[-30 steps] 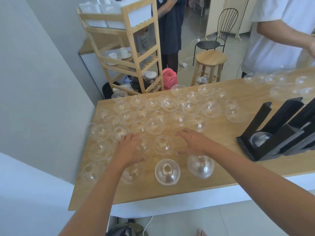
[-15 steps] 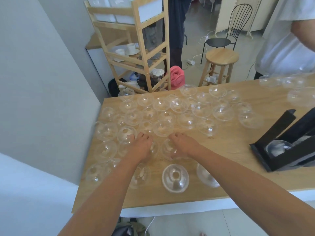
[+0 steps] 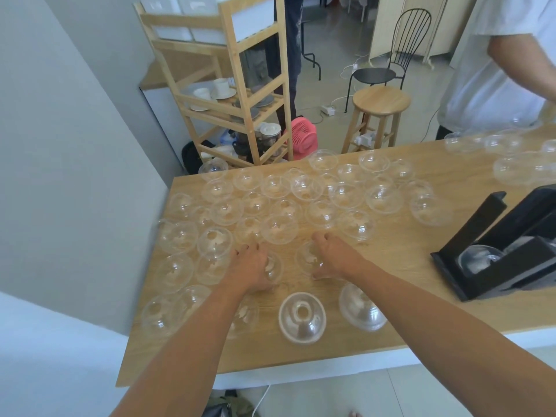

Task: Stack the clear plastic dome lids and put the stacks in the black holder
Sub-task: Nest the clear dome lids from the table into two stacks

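— Where are the lids?

— All over the wooden table (image 3: 406, 260). Clear dome lids (image 3: 279, 233) crowd the middle and left of the frame, with a few more along the upper right edge.

— And your hands?

— My left hand (image 3: 251, 266) is at the centre of the frame. Its fingers are bent down over the left-hand lid (image 3: 274, 266), gripping it. My right hand (image 3: 334, 257) is just to the right, fingers above and thumb below, curled round the right-hand lid (image 3: 307, 257). Both lids look to be down on the tabletop.

— Anything close to you?

— A front lid (image 3: 301, 317) sits dome up at lower centre, between my forearms, with its hole on top.

— The holder?

— The black holder (image 3: 523, 260) stands at the right edge of the frame, well apart from my hands, with its slots tilted. One holder lid (image 3: 478, 260) shows in its near slot.
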A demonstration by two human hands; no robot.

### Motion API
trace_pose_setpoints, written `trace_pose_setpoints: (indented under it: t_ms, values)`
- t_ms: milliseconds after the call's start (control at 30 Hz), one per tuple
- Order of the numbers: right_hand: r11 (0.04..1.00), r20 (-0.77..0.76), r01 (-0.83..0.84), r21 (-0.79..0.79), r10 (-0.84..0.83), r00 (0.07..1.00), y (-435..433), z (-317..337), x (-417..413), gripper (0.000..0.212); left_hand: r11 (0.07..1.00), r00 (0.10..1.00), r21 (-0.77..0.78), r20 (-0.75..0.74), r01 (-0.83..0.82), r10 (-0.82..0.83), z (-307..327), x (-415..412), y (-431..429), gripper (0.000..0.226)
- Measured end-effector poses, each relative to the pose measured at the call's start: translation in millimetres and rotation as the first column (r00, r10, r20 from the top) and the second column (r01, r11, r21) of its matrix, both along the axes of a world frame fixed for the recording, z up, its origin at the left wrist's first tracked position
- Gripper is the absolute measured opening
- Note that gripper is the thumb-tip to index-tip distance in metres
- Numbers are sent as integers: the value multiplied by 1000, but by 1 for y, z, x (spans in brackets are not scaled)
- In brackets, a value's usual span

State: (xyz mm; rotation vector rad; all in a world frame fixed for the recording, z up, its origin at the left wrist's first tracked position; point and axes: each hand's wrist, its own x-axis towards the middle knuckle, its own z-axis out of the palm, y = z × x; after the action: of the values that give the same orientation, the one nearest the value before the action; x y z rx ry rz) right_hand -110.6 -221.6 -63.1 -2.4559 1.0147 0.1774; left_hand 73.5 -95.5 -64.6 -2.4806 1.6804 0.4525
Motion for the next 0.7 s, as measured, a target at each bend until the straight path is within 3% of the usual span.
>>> trace_pose_setpoints:
  t_ms: [233, 500, 700]
  values:
    - [997, 49, 78, 16, -78, 996, -9, 20, -15, 101, 989, 988, -121, -139, -89, 72, 36, -4, 10, 92]
    - [999, 100, 31, 45, -35, 994, -2, 56, -63, 103, 974, 914, -214, -404, -70, -22, 71, -50, 39, 96]
    - [999, 17, -37, 25, 37, 999, 16, 58, -105, 102, 981, 912, -192, -402, 3, -81, 47, -85, 61, 99]
